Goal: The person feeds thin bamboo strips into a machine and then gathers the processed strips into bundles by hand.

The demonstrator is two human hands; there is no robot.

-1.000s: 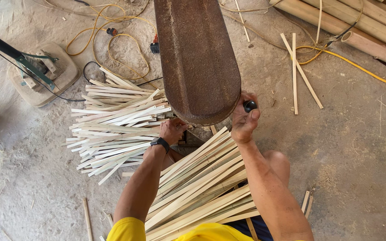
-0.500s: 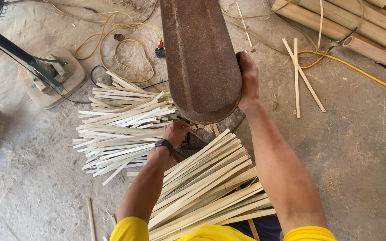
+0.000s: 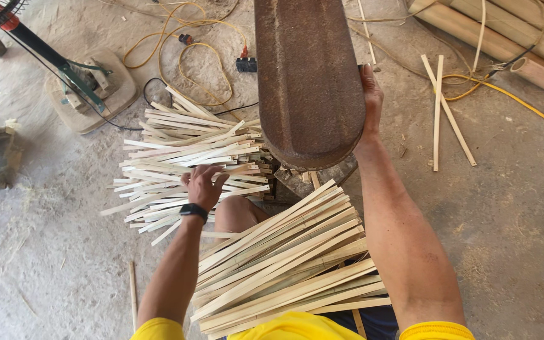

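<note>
My left hand (image 3: 203, 186), with a black watch on its wrist, rests fingers spread on a loose pile of pale split bamboo strips (image 3: 177, 160) lying on the ground to the left. My right hand (image 3: 371, 104) is stretched forward and lies flat against the right side of a rusty brown rounded metal machine cover (image 3: 310, 82); it seems to hold nothing. Across my lap lies a thick bundle of longer bamboo slats (image 3: 284, 264), angled up to the right. My knee (image 3: 237, 214) shows between the two piles.
A stand fan's base (image 3: 86, 91) and pole sit at the upper left. Yellow cables (image 3: 190, 53) and a black plug box (image 3: 245, 64) lie behind the pile. Two crossed slats (image 3: 439, 107) and large bamboo poles (image 3: 505, 38) lie at the right on dusty concrete.
My right hand has gone from below the machine cover forward along its right side. My left hand has moved from the machine's front edge left onto the loose strip pile.
</note>
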